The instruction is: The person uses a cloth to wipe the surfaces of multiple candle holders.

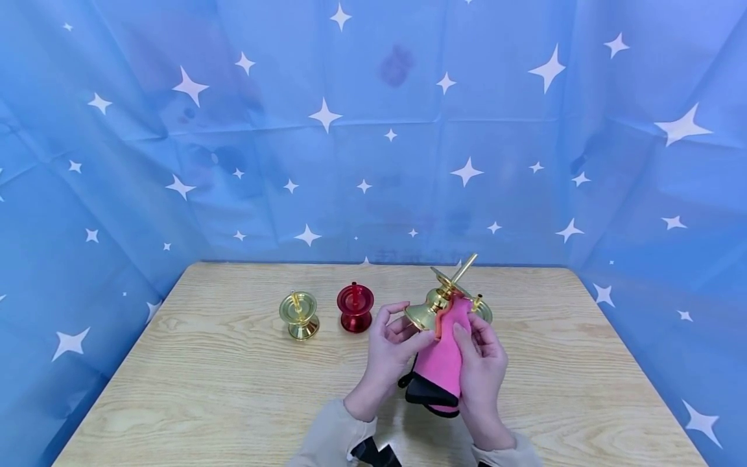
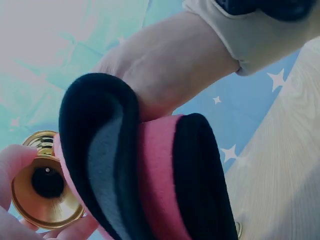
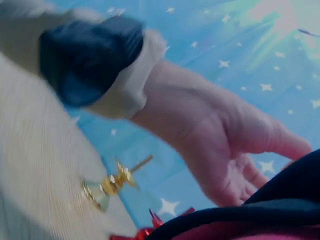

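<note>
I see gold holder point(image 1: 435, 302) tilted, spike point(image 1: 465, 267) pointing up-right — L hand point(image 1: 390, 353) pinches base point(image 1: 417, 316), R hand point(image 1: 486, 366) grips pink cloth point(image 1: 439, 357) by stem.

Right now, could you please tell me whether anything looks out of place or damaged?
Nothing visible looks spilled or damaged. Only the gold candle holder in the left hand tilts, unlike the upright red holder, and being held likely explains that.

Draped booth; starry cloth point(image 1: 408, 188); table point(image 1: 204, 395)
</note>
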`<action>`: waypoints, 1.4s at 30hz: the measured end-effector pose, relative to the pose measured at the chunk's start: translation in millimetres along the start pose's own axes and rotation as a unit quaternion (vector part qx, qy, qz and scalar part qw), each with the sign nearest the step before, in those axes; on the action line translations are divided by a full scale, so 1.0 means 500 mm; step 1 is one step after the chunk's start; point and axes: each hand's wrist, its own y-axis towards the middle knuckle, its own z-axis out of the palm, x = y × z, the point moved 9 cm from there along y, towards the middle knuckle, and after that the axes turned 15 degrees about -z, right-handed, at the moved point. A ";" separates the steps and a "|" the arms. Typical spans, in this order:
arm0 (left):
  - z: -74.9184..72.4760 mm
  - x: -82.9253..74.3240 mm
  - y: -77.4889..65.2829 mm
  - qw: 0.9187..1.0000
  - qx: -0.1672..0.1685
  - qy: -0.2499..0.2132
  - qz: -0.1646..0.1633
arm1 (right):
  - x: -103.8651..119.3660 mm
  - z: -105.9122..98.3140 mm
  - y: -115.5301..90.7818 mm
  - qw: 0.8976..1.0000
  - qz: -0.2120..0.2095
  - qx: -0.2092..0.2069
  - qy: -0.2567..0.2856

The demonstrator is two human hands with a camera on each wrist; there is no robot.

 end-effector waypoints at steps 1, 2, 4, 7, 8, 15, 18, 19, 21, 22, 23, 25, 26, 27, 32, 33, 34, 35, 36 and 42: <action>-0.001 -0.003 -0.001 1.000 -0.004 0.001 0.006 | 0.014 0.004 0.001 0.999 -0.043 0.021 -0.019; -0.002 -0.005 -0.001 1.000 -0.007 0.003 0.012 | 0.031 0.010 0.002 0.994 -0.091 0.042 -0.037; -0.004 -0.014 -0.003 0.999 -0.007 0.021 0.035 | 0.068 0.025 -0.001 0.975 -0.193 0.080 -0.070; -0.001 -0.029 -0.009 0.996 -0.002 0.052 0.076 | 0.120 0.048 -0.009 0.936 -0.313 0.123 -0.102; 0.001 -0.034 -0.011 0.994 0.001 0.063 0.089 | 0.132 0.054 -0.010 0.926 -0.338 0.131 -0.106; 0.002 -0.051 -0.020 0.992 0.003 0.054 0.117 | 0.172 0.081 -0.017 0.880 -0.429 0.172 -0.108; -0.004 -0.051 -0.018 0.994 0.002 0.022 0.103 | 0.160 0.081 -0.016 0.884 -0.419 0.185 -0.094; -0.005 -0.051 -0.018 0.995 0.002 0.015 0.097 | 0.152 0.079 -0.014 0.888 -0.409 0.186 -0.094; -0.007 -0.050 -0.017 0.996 0.003 0.008 0.088 | 0.130 0.070 -0.009 0.903 -0.377 0.181 -0.095; -0.007 -0.050 -0.017 0.996 0.004 0.009 0.086 | 0.116 0.064 -0.004 0.914 -0.352 0.178 -0.097; -0.008 -0.051 -0.018 0.996 0.007 0.008 0.085 | 0.101 0.058 0.000 0.924 -0.326 0.173 -0.102; -0.009 -0.051 -0.017 0.997 0.012 0.010 0.082 | 0.071 0.047 0.011 0.947 -0.256 0.161 -0.108; -0.009 -0.051 -0.017 0.996 0.014 0.014 0.082 | 0.054 0.042 0.017 0.959 -0.214 0.153 -0.104; -0.009 -0.052 -0.018 0.996 0.016 0.021 0.082 | 0.038 0.037 0.024 0.969 -0.169 0.145 -0.101; -0.005 -0.048 -0.018 0.995 0.031 0.064 0.065 | -0.028 0.029 0.045 0.992 0.036 0.115 -0.046; -0.003 -0.047 -0.017 0.995 0.035 0.070 0.061 | -0.035 0.030 0.046 0.991 0.063 0.116 -0.036; -0.003 -0.046 -0.017 0.995 0.037 0.073 0.058 | -0.041 0.033 0.047 0.989 0.085 0.119 -0.022; -0.002 -0.045 -0.016 0.995 0.038 0.075 0.055 | -0.046 0.036 0.048 0.987 0.102 0.124 -0.012; -0.002 -0.046 -0.017 0.995 0.038 0.077 0.054 | -0.049 0.039 0.048 0.985 0.115 0.130 -0.007; -0.007 -0.056 -0.020 0.992 0.003 0.093 0.085 | -0.058 0.039 0.035 0.972 0.169 0.158 -0.035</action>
